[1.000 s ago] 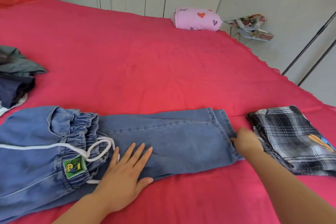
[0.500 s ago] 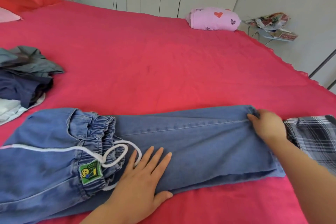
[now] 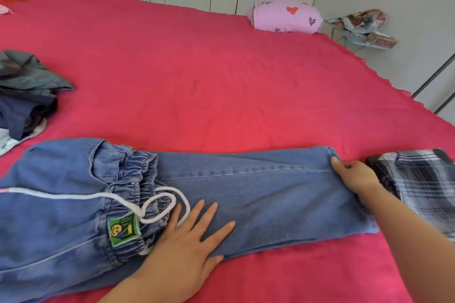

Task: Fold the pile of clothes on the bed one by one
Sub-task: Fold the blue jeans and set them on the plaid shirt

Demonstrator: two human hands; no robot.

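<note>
1. The jeans point(image 3: 258, 194) lie across the bed point(image 3: 221, 81), long axis left to right, with the waistband left and the hems right.
2. The left hand point(image 3: 187, 241) presses flat beside the drawstring point(image 3: 157, 204), its grip apart.
3. The right hand point(image 3: 354, 177) has its grip clamped on the hems, so it is the nearer hand to fold them leftward.
4. The green smiley patch point(image 3: 123, 230) has unreadable letters.

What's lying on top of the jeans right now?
On the jeans: left hand flat by the waistband, right hand gripping the hem, and a white drawstring. The denim under both hands is covered.
</note>
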